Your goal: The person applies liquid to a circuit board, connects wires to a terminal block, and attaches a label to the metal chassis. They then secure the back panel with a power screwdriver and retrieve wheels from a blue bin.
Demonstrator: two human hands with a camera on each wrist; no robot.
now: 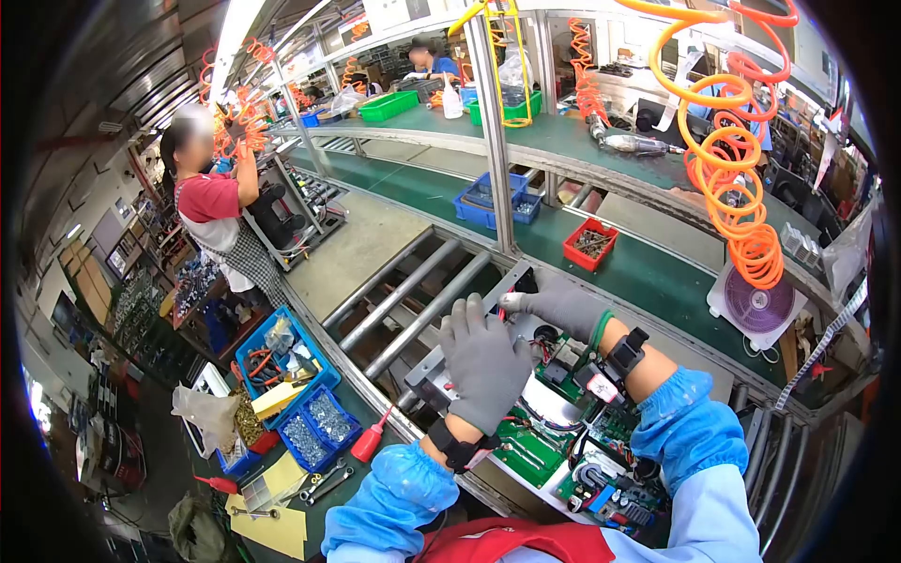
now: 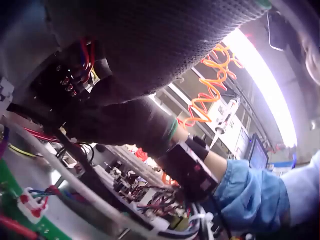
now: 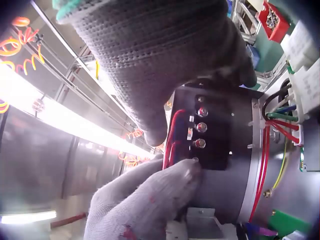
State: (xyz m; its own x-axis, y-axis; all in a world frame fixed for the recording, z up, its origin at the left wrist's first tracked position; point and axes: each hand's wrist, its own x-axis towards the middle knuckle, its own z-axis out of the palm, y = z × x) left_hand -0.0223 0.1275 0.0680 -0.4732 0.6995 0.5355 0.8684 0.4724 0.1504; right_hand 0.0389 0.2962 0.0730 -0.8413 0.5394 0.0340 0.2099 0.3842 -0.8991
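Observation:
A grey-gloved left hand (image 1: 483,361) lies over the end panel (image 1: 430,375) of a metal chassis packed with electronics. In the right wrist view, the left thumb presses the panel's inner face below a black terminal block (image 3: 212,130) with several screws; its other fingers lie beyond the edge. Red wires (image 3: 172,135) run along that edge, right at the left fingertips. The gloved right hand (image 1: 563,310) grips the panel's far end, its fingers spread over both sides of the top edge. Green circuit boards (image 1: 526,450) fill the chassis behind the hands.
Metal rollers (image 1: 441,300) lie beyond the chassis. Left stand blue bins (image 1: 324,422) of screws, a red bottle (image 1: 371,441) and wrenches (image 1: 328,479). A red bin (image 1: 591,244) sits ahead; orange coiled hoses (image 1: 741,188) hang at right. Another person (image 1: 211,202) stands at far left.

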